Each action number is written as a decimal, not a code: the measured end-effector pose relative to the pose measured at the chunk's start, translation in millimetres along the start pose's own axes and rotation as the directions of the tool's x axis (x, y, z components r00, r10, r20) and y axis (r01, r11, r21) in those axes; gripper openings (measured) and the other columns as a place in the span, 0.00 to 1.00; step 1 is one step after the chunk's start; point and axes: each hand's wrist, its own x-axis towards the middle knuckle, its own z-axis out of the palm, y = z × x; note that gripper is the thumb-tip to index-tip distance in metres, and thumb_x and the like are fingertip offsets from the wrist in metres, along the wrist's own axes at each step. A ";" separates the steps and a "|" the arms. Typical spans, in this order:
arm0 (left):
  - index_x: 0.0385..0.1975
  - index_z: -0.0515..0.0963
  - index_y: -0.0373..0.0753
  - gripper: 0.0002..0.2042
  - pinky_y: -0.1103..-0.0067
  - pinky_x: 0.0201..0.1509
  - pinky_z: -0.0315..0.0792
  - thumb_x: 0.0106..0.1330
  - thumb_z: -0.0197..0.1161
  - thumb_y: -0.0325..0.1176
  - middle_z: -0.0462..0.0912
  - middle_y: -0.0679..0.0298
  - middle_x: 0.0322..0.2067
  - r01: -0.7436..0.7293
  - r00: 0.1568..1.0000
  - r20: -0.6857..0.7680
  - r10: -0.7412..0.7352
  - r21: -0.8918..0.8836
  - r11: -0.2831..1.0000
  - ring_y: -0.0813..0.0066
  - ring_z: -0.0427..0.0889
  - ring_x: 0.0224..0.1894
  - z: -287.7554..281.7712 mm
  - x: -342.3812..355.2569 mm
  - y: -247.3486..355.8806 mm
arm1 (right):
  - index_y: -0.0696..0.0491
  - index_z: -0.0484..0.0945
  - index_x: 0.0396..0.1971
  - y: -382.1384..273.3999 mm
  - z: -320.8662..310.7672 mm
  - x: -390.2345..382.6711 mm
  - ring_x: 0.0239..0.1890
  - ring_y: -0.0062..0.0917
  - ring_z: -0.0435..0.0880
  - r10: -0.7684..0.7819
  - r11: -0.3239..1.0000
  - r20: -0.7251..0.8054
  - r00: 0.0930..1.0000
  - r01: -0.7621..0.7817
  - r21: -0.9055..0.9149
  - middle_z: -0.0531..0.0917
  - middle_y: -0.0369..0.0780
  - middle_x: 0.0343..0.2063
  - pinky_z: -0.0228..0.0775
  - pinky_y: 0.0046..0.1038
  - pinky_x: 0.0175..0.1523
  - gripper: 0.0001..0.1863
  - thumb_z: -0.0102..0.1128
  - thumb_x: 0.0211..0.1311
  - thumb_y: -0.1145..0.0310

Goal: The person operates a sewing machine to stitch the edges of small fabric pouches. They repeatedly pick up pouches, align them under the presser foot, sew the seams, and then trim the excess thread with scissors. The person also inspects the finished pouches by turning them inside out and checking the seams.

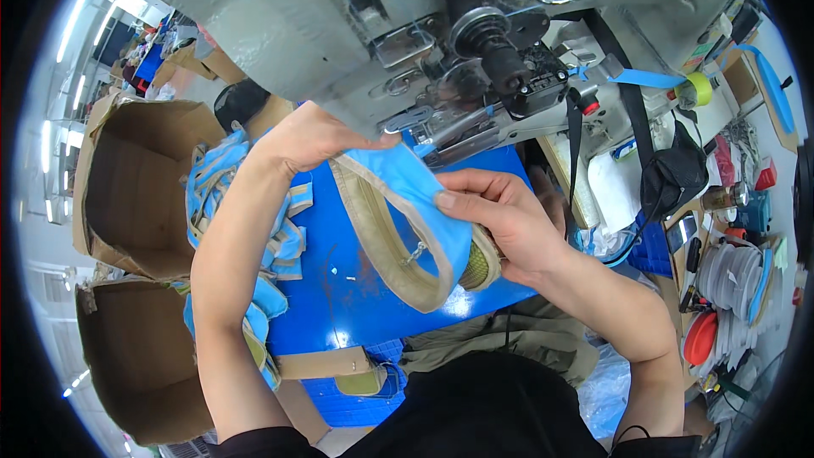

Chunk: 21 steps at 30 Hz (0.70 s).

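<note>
A light-blue and beige fabric piece with a zipper (428, 195) is bent into an open loop over the table, below the sewing machine's (254, 25) sewing area. A small metal zipper pull hangs inside the loop. My left hand (315, 140) grips its upper left edge, fingertips close under the machine; its fingers are partly hidden behind the fabric. My right hand (509, 216) pinches the blue right side between thumb and fingers. Below that hand, an olive mesh part (482, 261) of the piece bulges out.
Similar blue and beige pieces (287, 246) lie heaped left of the blue tabletop (326, 314). Two cardboard boxes, an upper (153, 178) and a lower (140, 365), stand beyond them. Blue binding tape (649, 78) runs into the machine. A black pouch (674, 176) hangs at right, near stacked white reels (729, 276).
</note>
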 end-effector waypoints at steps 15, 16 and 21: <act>0.47 0.81 0.37 0.15 0.75 0.49 0.76 0.61 0.72 0.27 0.84 0.64 0.42 -0.114 0.974 -0.152 0.165 0.300 0.947 0.75 0.80 0.44 -30.9 34.1 -24.0 | 0.63 0.82 0.47 9.0 12.8 15.8 0.37 0.18 0.86 -0.162 0.971 -0.184 0.969 0.190 0.143 0.87 0.42 0.39 0.80 0.22 0.42 0.13 0.69 0.66 0.73; 0.47 0.81 0.36 0.15 0.76 0.49 0.76 0.60 0.72 0.27 0.84 0.64 0.42 -0.128 0.970 -0.159 0.184 0.308 0.943 0.76 0.80 0.43 -31.3 33.5 -25.5 | 0.63 0.82 0.47 10.1 15.2 16.0 0.37 0.18 0.86 -0.165 0.971 -0.197 0.966 0.195 0.141 0.87 0.42 0.39 0.80 0.22 0.42 0.13 0.69 0.66 0.73; 0.45 0.81 0.35 0.15 0.76 0.46 0.76 0.60 0.72 0.28 0.84 0.65 0.38 -0.255 0.785 -0.437 0.440 0.418 0.872 0.77 0.79 0.41 11.6 3.1 -30.4 | 0.64 0.82 0.47 10.7 16.1 18.9 0.37 0.19 0.86 -0.149 0.975 -0.194 0.970 0.177 0.136 0.87 0.42 0.39 0.80 0.23 0.42 0.14 0.69 0.65 0.73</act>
